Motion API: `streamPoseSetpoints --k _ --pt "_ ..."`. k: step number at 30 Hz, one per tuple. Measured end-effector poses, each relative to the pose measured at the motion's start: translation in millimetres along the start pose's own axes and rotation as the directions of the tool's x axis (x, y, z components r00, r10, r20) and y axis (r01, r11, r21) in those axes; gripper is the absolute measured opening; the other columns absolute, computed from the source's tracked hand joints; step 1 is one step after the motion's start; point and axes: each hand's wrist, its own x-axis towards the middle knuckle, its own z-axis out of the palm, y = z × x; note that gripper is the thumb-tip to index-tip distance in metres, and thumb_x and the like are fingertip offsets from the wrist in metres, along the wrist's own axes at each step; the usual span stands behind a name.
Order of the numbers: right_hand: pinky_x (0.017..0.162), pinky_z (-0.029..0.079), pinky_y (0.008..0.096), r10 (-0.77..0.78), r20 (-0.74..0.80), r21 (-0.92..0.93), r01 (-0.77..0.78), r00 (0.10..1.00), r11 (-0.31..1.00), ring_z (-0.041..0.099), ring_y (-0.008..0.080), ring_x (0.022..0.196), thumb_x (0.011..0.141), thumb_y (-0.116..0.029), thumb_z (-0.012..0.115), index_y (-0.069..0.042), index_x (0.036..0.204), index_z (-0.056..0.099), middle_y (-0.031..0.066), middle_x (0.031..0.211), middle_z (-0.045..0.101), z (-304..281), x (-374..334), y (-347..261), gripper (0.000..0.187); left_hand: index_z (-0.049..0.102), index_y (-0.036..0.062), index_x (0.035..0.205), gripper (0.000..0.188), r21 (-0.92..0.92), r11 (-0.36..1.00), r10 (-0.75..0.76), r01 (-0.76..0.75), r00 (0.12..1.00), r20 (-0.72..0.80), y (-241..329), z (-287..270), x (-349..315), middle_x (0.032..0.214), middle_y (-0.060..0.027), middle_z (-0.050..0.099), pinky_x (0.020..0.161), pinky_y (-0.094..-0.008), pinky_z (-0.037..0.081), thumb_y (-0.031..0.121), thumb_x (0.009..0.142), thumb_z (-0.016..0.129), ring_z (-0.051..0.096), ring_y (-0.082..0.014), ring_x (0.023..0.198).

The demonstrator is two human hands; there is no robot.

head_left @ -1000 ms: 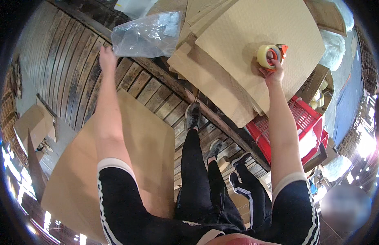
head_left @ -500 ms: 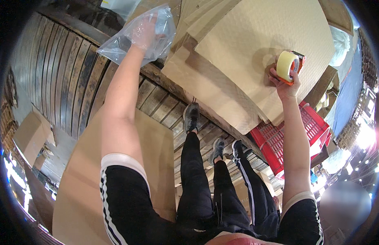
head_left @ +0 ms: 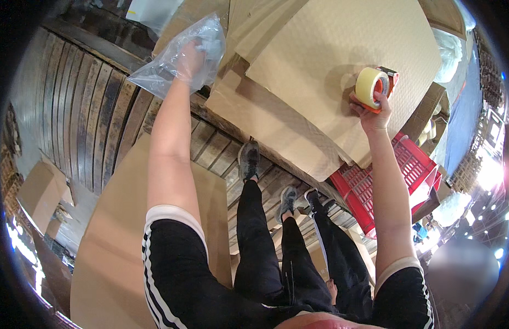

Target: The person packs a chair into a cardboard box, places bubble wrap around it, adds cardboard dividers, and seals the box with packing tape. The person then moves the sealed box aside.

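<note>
My left hand (head_left: pixel 191 59) shows through a crumpled clear plastic bag (head_left: pixel 162 67). Its fingers look curled against the film, and glare blurs their tips. The bag spreads out to the left of my wrist, above the edge of the slatted wooden platform. On the right, my right hand (head_left: pixel 373 112) grips a red-orange tape dispenser (head_left: pixel 392 81) loaded with a wide roll of pale yellow tape (head_left: pixel 365 88). The dispenser is over a stack of flat cardboard sheets (head_left: pixel 309 60), and its shadow falls on the top sheet.
A red plastic crate (head_left: pixel 353 197) stands beneath my right forearm. Below my left arm lies a large cardboard piece (head_left: pixel 139 230). Wooden slats (head_left: pixel 95 104) run along the left. Another person's dark-trousered leg (head_left: pixel 342 252) is close on my right. An open carton (head_left: pixel 43 189) lies far left.
The view has shifted slightly, so the cardboard and crate sit a little further left. My left hand's fingers, spread inside the bag before, look more curled. My right hand still grips the dispenser.
</note>
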Motion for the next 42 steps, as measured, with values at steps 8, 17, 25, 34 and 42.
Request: streamPoseSetpoints --k 8,17,25,34,42 --pt "0.069 0.067 0.0473 -0.044 -0.025 -0.004 0.044 0.999 0.999 0.079 0.0319 0.096 0.095 -0.024 0.062 -0.003 0.133 0.064 0.0119 0.112 0.078 -6.8 3.2 8.2 0.043 0.065 0.0111 0.142 0.053 0.062 0.997 -0.067 0.055 0.977 0.204 26.1 37.6 0.6 0.134 -0.0273 0.071 0.111 -0.0502 0.053 0.027 0.093 0.079 0.066 -0.0422 0.132" --pt "0.056 0.066 0.0417 -0.125 -0.037 0.005 0.126 0.991 0.992 0.080 0.0367 0.082 0.097 -0.026 0.064 -0.001 0.129 0.063 0.0129 0.104 0.078 -1.0 1.6 8.1 0.041 0.064 0.0116 0.144 0.048 -0.926 -0.161 -0.368 0.341 0.850 0.377 -18.2 -54.9 -10.0 0.137 -0.0191 0.069 0.104 -0.0484 0.060 -0.001 0.098 0.064 0.068 -0.0364 0.127" --pt "0.059 0.066 0.0419 -0.072 -0.047 0.015 0.073 0.996 0.997 0.079 0.0344 0.077 0.091 -0.022 0.067 -0.003 0.131 0.065 0.0133 0.106 0.076 -16.3 -0.4 2.9 0.044 0.064 0.0082 0.145 0.045 -0.950 0.060 -0.452 0.307 0.857 0.248 -15.4 -156.5 -129.7 0.138 -0.0148 0.069 0.106 -0.0461 0.057 0.006 0.100 0.063 0.067 -0.0315 0.127" --pt "0.074 0.069 0.0425 -0.159 -0.041 0.022 0.160 0.986 0.987 0.076 0.0245 0.101 0.095 -0.021 0.071 -0.005 0.134 0.062 0.0094 0.113 0.074 -17.1 -10.7 18.3 0.043 0.074 0.0056 0.120 0.034 -0.047 0.999 -0.006 -0.021 0.862 -0.508 185.0 -103.5 -190.6 0.116 -0.0176 0.076 0.092 -0.0424 0.056 0.028 0.096 0.083 0.072 -0.0330 0.106" --pt "0.100 0.051 0.0409 -0.644 -0.352 -0.805 0.131 0.680 0.578 0.067 0.0281 0.115 0.094 -0.036 0.080 0.000 0.120 0.071 0.0155 0.126 0.069 -142.5 -152.6 86.4 0.045 0.066 0.0018 0.141 0.064 0.081 0.996 -0.035 0.045 0.992 -0.124 314.0 -40.6 -142.9 0.126 -0.0247 0.076 0.101 -0.0493 0.057 0.039 0.092 0.083 0.072 -0.0421 0.120"
